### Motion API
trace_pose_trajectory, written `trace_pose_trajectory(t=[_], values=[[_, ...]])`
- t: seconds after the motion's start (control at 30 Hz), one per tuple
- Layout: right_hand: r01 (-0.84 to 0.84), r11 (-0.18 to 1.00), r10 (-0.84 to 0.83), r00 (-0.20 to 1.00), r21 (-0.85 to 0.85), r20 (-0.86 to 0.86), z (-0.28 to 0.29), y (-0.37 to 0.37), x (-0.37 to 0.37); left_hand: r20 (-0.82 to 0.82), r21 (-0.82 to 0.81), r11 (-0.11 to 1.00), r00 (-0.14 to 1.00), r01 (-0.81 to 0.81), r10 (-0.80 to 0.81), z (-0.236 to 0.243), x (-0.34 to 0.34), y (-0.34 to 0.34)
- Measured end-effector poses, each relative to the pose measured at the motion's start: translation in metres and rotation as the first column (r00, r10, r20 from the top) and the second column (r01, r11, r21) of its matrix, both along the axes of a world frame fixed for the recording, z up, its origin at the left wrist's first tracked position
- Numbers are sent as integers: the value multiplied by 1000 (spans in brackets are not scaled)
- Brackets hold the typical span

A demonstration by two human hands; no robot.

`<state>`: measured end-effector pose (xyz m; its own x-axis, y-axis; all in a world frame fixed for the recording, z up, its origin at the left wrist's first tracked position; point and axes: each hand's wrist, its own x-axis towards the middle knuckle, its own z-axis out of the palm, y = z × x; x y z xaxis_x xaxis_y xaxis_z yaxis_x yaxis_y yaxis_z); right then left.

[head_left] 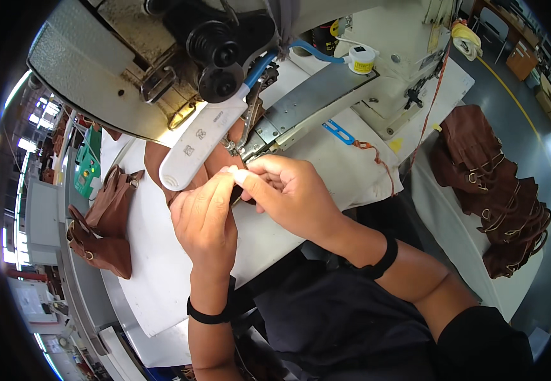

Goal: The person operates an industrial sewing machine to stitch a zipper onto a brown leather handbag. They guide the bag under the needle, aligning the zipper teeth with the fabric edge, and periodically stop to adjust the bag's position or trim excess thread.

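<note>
— Starting with the head view, the only one: where are the hands?

— Both are on the person's side of the sewing machine [91, 73], just below its head. The left hand [204, 213] and the right hand [294, 190] meet at the fingertips, thumbs and forefingers pinched together, the other fingers curled.

— Pinched on what?

— I cannot tell; anything between the tips is too small or hidden. Meeting that way suggests something fine that needs both hands close to the needle area.

— And the brown leather piece [156, 160]?

— Under the machine's head, partly covered by a white paddle-shaped fitting [202, 143] and by the fingers. Whether they press on it is unclear. Its place there probably keeps it by the stitching point.

— What about the rest?

— Left of the machine's head, brown bags [111, 213] stand on the white table [155, 286], out of the hands' way, I'd judge. Well to the machine's right is a pile of brown bags [469, 143], perhaps apart to free working room. A blue tool [339, 132] lies beside the machine's metal bed [317, 95], tied to an orange cord [377, 162], presumably so it stays within reach.
</note>
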<state>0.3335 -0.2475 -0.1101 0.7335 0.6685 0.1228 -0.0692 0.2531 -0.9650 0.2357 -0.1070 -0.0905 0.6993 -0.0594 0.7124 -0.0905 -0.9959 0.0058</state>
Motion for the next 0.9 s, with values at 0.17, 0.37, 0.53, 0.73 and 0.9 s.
trace_pose_trajectory(t=[0.17,0.37,0.53,0.73,0.9], values=[[-23,981,70,967,192,-245,-1,8,-4,41,-101,995,999,26,-22,-1,-1,1],[34,976,24,964,213,-265,-5,7,-1,21,-200,980,999,-24,28,-6,1,-5],[15,981,32,971,195,-236,-2,6,3,-7,-242,969,999,-41,40,-7,2,-5],[38,986,12,957,165,-290,7,10,4,1,-258,963,997,-77,80,-7,7,-5],[41,988,9,946,147,-323,9,12,3,78,-286,955,991,-81,107,-14,13,-10]])
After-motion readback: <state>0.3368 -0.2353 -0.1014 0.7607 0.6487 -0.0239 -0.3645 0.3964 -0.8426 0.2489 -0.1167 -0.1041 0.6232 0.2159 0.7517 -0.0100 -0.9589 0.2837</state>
